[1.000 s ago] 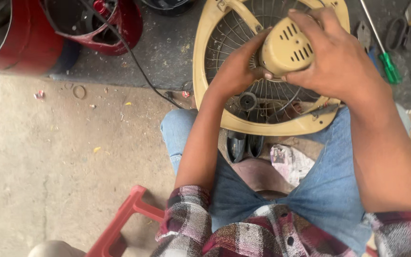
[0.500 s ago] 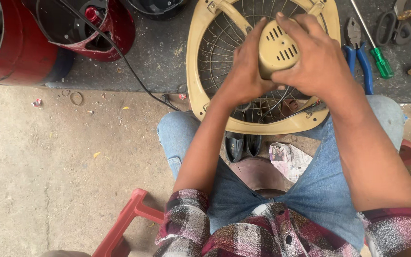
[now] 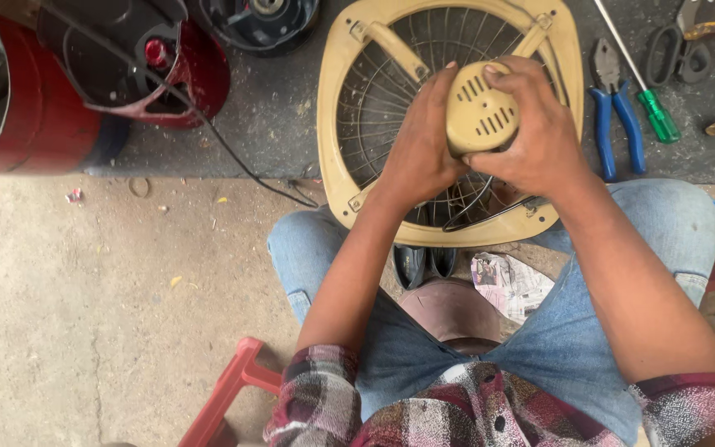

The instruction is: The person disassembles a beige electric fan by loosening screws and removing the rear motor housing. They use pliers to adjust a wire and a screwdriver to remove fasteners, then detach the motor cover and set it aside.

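Fan: I see the beige fan frame propped against my knees, grille showing.
Hands: left hand and right hand both wrapped around the vented motor cap.
Progress: cap seated at centre; whether it's fastened, I can't tell.
Hidden: fingertips and any screws, probably behind the cap.
Nearby: blue pliers, green screwdriver untouched.

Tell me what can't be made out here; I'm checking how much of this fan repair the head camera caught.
- Head view: both the left hand and right hand cover the sides of the beige motor housing.
- Fan frame: lower grille hidden by hands and wrists.
- Scissors: cut off by the top edge.
- Red tank: cut off at the left edge.
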